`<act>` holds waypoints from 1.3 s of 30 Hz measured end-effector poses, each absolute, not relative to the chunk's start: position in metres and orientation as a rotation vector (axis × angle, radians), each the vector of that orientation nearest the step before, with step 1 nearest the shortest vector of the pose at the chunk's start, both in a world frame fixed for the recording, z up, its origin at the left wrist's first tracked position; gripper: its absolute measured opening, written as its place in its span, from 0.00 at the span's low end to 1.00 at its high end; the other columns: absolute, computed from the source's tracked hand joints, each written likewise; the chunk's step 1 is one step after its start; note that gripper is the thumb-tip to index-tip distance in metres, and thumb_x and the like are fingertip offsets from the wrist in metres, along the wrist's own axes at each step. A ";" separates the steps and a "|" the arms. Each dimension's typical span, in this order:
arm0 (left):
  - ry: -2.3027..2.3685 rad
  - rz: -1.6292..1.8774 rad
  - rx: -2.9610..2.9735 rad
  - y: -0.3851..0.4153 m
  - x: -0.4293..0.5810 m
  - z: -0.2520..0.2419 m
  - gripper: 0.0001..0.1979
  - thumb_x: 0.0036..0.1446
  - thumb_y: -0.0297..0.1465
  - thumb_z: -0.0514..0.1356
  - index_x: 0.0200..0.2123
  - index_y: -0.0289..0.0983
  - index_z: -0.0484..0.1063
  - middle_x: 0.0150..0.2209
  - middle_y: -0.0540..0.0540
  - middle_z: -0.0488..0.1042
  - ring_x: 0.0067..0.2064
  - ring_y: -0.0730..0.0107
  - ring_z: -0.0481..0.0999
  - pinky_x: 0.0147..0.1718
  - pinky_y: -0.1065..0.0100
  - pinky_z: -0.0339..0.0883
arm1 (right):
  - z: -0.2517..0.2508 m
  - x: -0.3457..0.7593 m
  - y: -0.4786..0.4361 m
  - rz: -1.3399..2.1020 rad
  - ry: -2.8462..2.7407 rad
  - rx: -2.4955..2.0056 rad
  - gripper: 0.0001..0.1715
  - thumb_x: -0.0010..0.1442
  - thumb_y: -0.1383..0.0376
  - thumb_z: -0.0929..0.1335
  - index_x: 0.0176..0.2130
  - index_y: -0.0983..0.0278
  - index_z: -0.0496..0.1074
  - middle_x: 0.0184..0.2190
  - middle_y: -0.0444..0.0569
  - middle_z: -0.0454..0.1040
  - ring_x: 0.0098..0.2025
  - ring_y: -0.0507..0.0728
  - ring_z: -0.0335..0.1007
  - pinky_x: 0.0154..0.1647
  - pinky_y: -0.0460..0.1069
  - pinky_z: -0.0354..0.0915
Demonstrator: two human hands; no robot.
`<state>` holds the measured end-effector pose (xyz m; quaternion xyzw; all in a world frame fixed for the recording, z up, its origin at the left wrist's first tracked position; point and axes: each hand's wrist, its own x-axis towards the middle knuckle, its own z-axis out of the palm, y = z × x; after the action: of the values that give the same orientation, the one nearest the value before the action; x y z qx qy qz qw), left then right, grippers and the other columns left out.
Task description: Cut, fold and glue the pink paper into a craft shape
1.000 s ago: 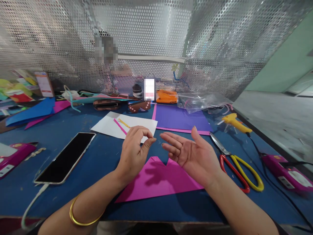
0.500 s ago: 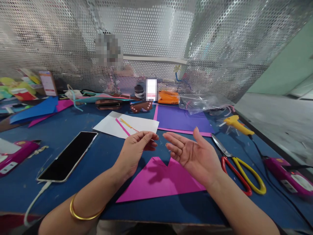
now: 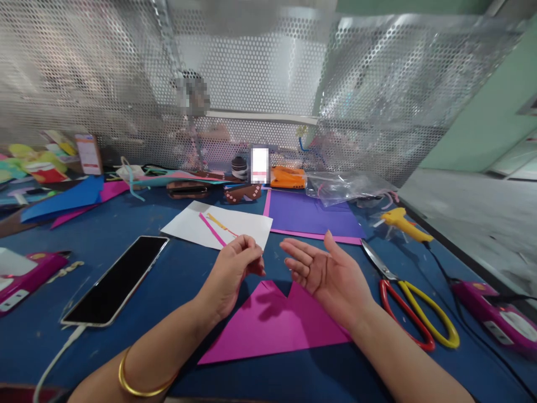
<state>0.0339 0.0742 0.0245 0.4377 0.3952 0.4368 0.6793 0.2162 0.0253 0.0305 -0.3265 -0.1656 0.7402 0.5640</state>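
Note:
My left hand (image 3: 232, 274) is closed, thumb pressed against the curled fingers. Whatever it may hold is too small or hidden to make out. Facing it, my right hand (image 3: 329, 274) is open, palm turned up and fingers stretched toward the left. Below both hands lies a folded magenta paper sheet (image 3: 268, 330) with a notch in its far edge. Beyond my left hand, a white paper sheet (image 3: 182, 226) carries a pink strip (image 3: 212, 228) and a small yellow tool (image 3: 217, 221). Large scissors (image 3: 392, 277) with one red and one yellow handle lie beside my right hand.
A plugged-in phone (image 3: 119, 280) lies left. A purple sheet (image 3: 314, 212) is farther back, and a yellow glue gun (image 3: 405, 224) sits right near a magenta power strip (image 3: 495, 316). Sunglasses (image 3: 243, 193), an orange object (image 3: 288, 177) and clear plastic (image 3: 342, 187) line a perforated screen (image 3: 268, 61).
The view has tilted up a little, so the table sits lower in it. My left fingers have drawn closer together; my right hand stays open.

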 end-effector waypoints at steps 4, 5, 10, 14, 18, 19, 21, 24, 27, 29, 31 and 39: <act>0.934 0.983 1.027 0.075 0.034 0.022 0.15 0.46 0.38 0.71 0.25 0.37 0.70 0.21 0.55 0.68 0.23 0.77 0.66 0.26 0.72 0.65 | 0.030 0.214 0.027 1.748 -0.377 -0.760 0.35 0.73 0.50 0.54 0.48 0.74 0.76 0.46 0.57 0.81 0.34 0.55 0.80 0.35 0.47 0.72; 0.958 0.997 1.042 0.076 0.034 0.021 0.15 0.44 0.38 0.72 0.26 0.36 0.71 0.22 0.54 0.69 0.23 0.77 0.66 0.26 0.72 0.64 | 0.030 0.214 0.027 1.750 -0.375 -0.754 0.35 0.73 0.50 0.54 0.48 0.74 0.76 0.45 0.57 0.82 0.34 0.55 0.80 0.35 0.47 0.72; 1.075 1.097 1.118 0.077 0.034 0.023 0.13 0.40 0.37 0.73 0.24 0.36 0.74 0.23 0.53 0.72 0.23 0.77 0.67 0.26 0.71 0.63 | 0.029 0.213 0.026 1.753 -0.383 -0.745 0.34 0.72 0.50 0.55 0.48 0.73 0.76 0.44 0.57 0.82 0.34 0.54 0.80 0.35 0.47 0.71; 1.066 1.096 1.209 0.076 0.034 0.024 0.11 0.41 0.35 0.72 0.23 0.37 0.75 0.22 0.53 0.72 0.25 0.75 0.68 0.28 0.71 0.64 | 0.028 0.214 0.025 1.738 -0.399 -0.741 0.33 0.72 0.50 0.56 0.48 0.71 0.76 0.45 0.57 0.82 0.35 0.54 0.80 0.37 0.48 0.70; 1.046 1.047 1.209 0.076 0.035 0.021 0.09 0.43 0.35 0.71 0.24 0.37 0.77 0.22 0.50 0.74 0.27 0.72 0.71 0.31 0.69 0.67 | 0.029 0.216 0.026 1.720 -0.402 -0.762 0.31 0.72 0.51 0.56 0.47 0.71 0.76 0.44 0.57 0.82 0.34 0.54 0.79 0.38 0.48 0.69; 1.042 1.044 1.203 0.077 0.035 0.020 0.10 0.43 0.36 0.71 0.24 0.37 0.77 0.22 0.50 0.74 0.27 0.72 0.71 0.31 0.69 0.68 | 0.029 0.216 0.027 1.715 -0.401 -0.767 0.31 0.72 0.51 0.56 0.47 0.71 0.76 0.44 0.57 0.82 0.34 0.54 0.79 0.37 0.48 0.69; 1.030 1.049 1.198 0.078 0.035 0.020 0.11 0.43 0.38 0.71 0.24 0.37 0.77 0.23 0.51 0.74 0.26 0.73 0.72 0.31 0.69 0.68 | 0.029 0.216 0.028 1.704 -0.399 -0.776 0.32 0.73 0.51 0.55 0.47 0.71 0.76 0.44 0.58 0.82 0.33 0.54 0.79 0.36 0.47 0.69; 1.001 1.071 1.217 0.078 0.036 0.021 0.13 0.46 0.41 0.70 0.26 0.38 0.75 0.24 0.52 0.73 0.26 0.73 0.71 0.30 0.69 0.69 | 0.029 0.217 0.030 1.693 -0.394 -0.782 0.33 0.73 0.51 0.54 0.46 0.72 0.76 0.43 0.57 0.82 0.31 0.53 0.79 0.33 0.47 0.69; 0.968 1.070 1.219 0.078 0.036 0.021 0.15 0.51 0.43 0.67 0.26 0.38 0.73 0.24 0.52 0.72 0.26 0.72 0.71 0.29 0.69 0.70 | 0.028 0.217 0.031 1.676 -0.378 -0.787 0.33 0.73 0.52 0.55 0.46 0.73 0.76 0.41 0.56 0.83 0.31 0.53 0.78 0.32 0.47 0.70; 0.964 1.038 1.165 0.078 0.036 0.020 0.16 0.52 0.44 0.66 0.26 0.38 0.73 0.25 0.51 0.73 0.27 0.73 0.72 0.30 0.69 0.71 | 0.028 0.218 0.031 1.670 -0.370 -0.790 0.32 0.73 0.52 0.56 0.46 0.73 0.76 0.40 0.56 0.83 0.30 0.53 0.78 0.32 0.47 0.70; 0.972 0.999 1.084 0.079 0.036 0.018 0.16 0.52 0.44 0.67 0.27 0.37 0.74 0.27 0.50 0.74 0.27 0.73 0.72 0.31 0.69 0.71 | 0.029 0.218 0.031 1.666 -0.366 -0.796 0.32 0.73 0.52 0.55 0.45 0.73 0.76 0.39 0.56 0.83 0.30 0.53 0.78 0.31 0.47 0.70; 0.961 0.934 0.887 0.078 0.034 0.017 0.14 0.50 0.40 0.69 0.30 0.35 0.78 0.27 0.49 0.76 0.26 0.76 0.71 0.30 0.71 0.69 | 0.025 0.219 0.031 1.629 -0.403 -0.863 0.31 0.71 0.50 0.58 0.42 0.69 0.79 0.40 0.54 0.82 0.30 0.51 0.76 0.32 0.45 0.71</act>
<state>0.0345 0.0781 0.0167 0.3973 0.4303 0.4185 0.6941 0.2193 0.0312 0.0247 -0.3704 -0.1728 0.6990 0.5868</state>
